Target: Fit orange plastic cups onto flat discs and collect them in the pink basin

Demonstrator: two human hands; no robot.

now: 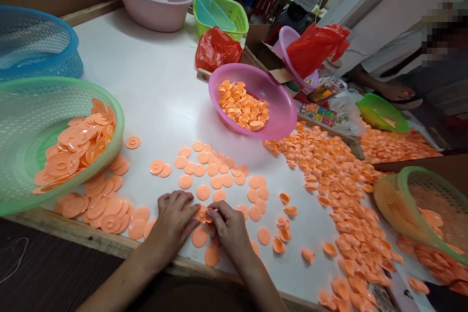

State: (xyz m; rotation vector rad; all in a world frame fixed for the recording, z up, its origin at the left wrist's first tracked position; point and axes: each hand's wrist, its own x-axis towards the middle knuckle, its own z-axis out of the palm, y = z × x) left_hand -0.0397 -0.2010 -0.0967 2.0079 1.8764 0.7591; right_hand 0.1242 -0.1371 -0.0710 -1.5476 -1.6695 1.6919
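Note:
Near the front edge of the white table, my left hand (176, 218) has its thumb and index finger closed at the side of an orange toy saucer (200, 214). My right hand (229, 226) pinches a small orange toy cup (208, 213), which is against the saucer; their exact contact is partly hidden by fingers. Around both hands lie many flat orange saucers (203, 192), most of them singly, some overlapping. To the right of my right hand, several loose cups (279, 244) lie on their sides or tilted.
A green basket (119, 122) of saucers stands left, a blue basket (75, 53) behind it. Ahead is a pink bowl (283, 112) of cups. A large cup pile (340, 190) covers the right side. Beyond the divider, another person's hand (397, 91) is near a green bowl (387, 114).

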